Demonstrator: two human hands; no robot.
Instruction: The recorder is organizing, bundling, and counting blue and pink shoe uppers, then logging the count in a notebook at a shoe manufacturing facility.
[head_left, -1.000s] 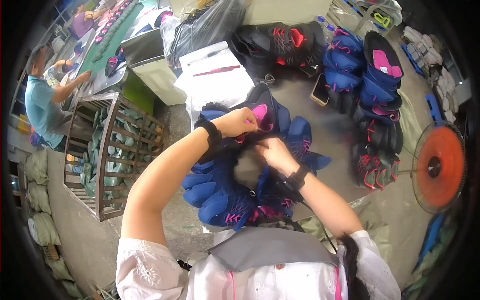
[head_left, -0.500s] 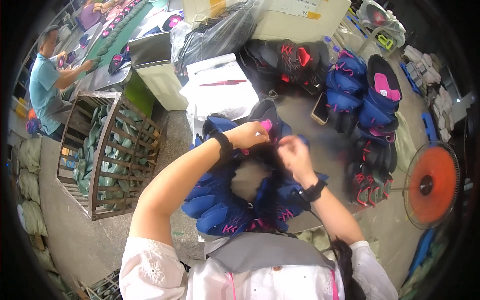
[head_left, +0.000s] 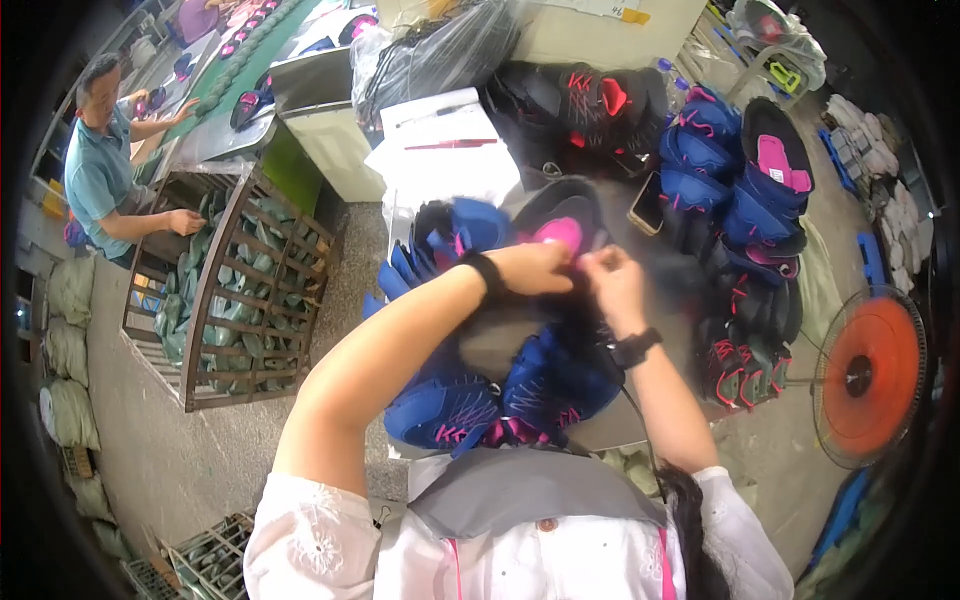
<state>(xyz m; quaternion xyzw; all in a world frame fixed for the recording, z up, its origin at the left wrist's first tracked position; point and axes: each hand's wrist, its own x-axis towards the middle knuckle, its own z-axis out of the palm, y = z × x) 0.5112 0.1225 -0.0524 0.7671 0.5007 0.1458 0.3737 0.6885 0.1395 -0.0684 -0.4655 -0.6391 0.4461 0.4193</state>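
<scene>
In front of me a dark shoe upper (head_left: pixel 558 200) with a bright pink patch inside its opening lies on the table (head_left: pixel 485 350). My left hand (head_left: pixel 538 268) is closed at the edge of this upper, its fingers bent over the pink part. Just right of it, my right hand (head_left: pixel 615 288) has its fingertips pinched together close to the left ones; whatever they hold is too small or blurred to tell. Blue shoe uppers (head_left: pixel 440 410) with pink laces form a ring around the near part of the table, below my forearms.
Stacked blue uppers (head_left: pixel 700 160) and black-and-red uppers (head_left: pixel 595 105) stand at the right and back. A phone (head_left: pixel 645 205), papers (head_left: pixel 440 165) and a red pen (head_left: pixel 450 144) lie nearby. An orange fan (head_left: pixel 865 375) stands right. At left, a co-worker (head_left: pixel 105 165) reaches into a slatted crate (head_left: pixel 205 290).
My hands have come closer together at the shoe upper, the right one moving slightly right. The co-worker's hand has moved from the green conveyor down to the crate.
</scene>
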